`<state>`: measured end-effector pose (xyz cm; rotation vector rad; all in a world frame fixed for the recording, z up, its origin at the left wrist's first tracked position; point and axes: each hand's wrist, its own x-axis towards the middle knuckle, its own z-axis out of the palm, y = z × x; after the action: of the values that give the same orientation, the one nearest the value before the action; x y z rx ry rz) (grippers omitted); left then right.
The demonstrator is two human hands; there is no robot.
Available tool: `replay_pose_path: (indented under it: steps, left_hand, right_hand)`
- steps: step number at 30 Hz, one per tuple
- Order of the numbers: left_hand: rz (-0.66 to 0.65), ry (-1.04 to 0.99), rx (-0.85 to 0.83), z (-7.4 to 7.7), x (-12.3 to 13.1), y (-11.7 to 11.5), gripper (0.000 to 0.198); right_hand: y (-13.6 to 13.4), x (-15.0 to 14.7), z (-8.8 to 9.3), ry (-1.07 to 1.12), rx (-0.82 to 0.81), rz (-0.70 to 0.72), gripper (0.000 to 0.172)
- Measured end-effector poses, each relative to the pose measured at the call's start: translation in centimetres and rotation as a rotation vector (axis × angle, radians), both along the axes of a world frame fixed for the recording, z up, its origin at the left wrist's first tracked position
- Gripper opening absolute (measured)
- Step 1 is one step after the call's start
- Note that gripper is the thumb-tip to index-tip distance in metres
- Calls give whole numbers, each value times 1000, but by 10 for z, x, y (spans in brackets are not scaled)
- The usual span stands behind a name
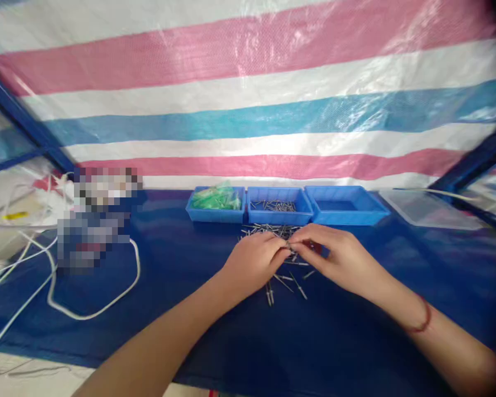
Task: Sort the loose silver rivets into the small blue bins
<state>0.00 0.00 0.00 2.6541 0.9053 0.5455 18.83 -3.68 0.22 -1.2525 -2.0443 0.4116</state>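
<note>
Both hands meet over a scatter of thin metal pins (268,230) on the dark blue table cover (182,309). My left hand (254,263) is curled, its fingertips pinched at the pile. My right hand (334,255) is also pinched, fingertips touching the left ones, on a small pin I can barely make out. A few loose pins (287,284) lie just in front of the hands. Behind the pile stand three blue trays: the left tray (217,212) holds green plastic pieces, the middle tray (279,214) holds metal pins, the right tray (347,212) looks empty.
A white cable (107,303) loops on the table at the left beside a blurred-out object (93,220). A clear plastic lid (430,212) lies at the right. A pink, white and blue striped tarp (248,110) hangs behind, with blue frame bars at both sides.
</note>
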Motion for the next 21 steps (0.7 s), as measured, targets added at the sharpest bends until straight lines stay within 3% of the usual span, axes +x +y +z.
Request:
replay_pose_path:
  steps: [9, 14, 21]
  left_hand:
    - [176, -417, -237, 5, 3, -3, 16]
    - [192, -550, -385, 8, 5, -6, 15]
    - [169, -590, -271, 12, 4, -8, 11]
  right_hand:
    - [0, -11, -2, 457, -251, -39, 18]
    - [-3, -15, 0, 577, -361, -15, 22]
    - [-4, -16, -1, 650, -473, 34, 30]
